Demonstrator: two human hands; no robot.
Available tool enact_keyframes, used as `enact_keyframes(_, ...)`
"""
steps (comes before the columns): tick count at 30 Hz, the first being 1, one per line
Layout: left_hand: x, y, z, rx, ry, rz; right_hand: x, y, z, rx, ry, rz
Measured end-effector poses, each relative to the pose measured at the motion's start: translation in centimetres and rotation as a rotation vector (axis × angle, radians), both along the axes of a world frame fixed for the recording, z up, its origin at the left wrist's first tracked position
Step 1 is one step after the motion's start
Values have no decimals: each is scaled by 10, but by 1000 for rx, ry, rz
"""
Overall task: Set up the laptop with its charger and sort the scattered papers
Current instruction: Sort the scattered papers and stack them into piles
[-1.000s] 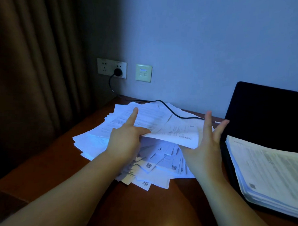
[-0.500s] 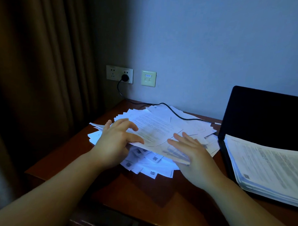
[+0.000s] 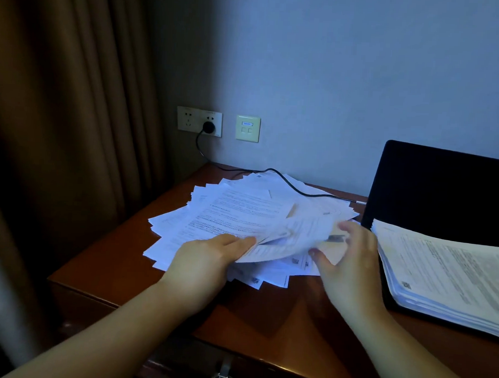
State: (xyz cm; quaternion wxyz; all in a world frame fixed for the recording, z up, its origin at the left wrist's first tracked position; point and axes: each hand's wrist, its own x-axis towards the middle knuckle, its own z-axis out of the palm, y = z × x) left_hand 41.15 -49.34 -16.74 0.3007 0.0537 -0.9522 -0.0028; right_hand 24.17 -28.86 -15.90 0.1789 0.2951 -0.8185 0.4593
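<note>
1. Step: sorting papers (image 3: 235, 216); the charger cable (image 3: 294, 188) looks plugged into the outlet (image 3: 200, 121) already.
2. Papers lie fanned on the counter (image 3: 111, 257), left of the laptop (image 3: 442, 191); long axis runs approx. front-left to back-right.
3. Left hand (image 3: 202, 261) grip: pinching top sheets' near edge. Right hand (image 3: 350, 264) grip: released, fingers spread vs. the pile's right edge.
4. Next, prob.: square the edges, lift the batch onto the stack (image 3: 450, 272).
</note>
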Motion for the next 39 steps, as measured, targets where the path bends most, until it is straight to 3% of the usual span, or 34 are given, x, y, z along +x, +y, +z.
enact_keyframes(3,-10,18,-3,12,152,13,19,-4,0,-148,-471,-31)
enact_keyframes(5,-17,34,-3,24,199,30,38,-6,-3,-235,-770,245)
enact_keyframes(8,-28,57,-6,99,104,53,68,-8,1,-336,-949,682)
enact_keyframes(10,-32,69,-5,202,21,24,80,-9,6,-451,-1000,729)
enact_keyframes(13,-33,80,-1,341,-68,-83,81,-12,10,-625,-1042,489)
enact_keyframes(16,-29,89,6,397,-141,-176,79,-11,15,-670,-1059,307)
enact_keyframes(23,-29,80,1,1099,-89,-232,70,-9,18,-557,-997,100)
enact_keyframes(26,-27,78,4,1253,-31,-153,69,-9,16,-516,-949,85)
enact_keyframes(32,-19,69,10,1070,40,93,64,-4,11,-597,-960,106)
enact_keyframes(35,-17,64,13,951,176,252,61,-1,12,-685,-968,113)
enact_keyframes(37,-17,59,14,973,301,324,59,1,16,-734,-955,131)
enact_keyframes(39,-18,54,19,1179,409,359,57,3,21,-775,-933,160)
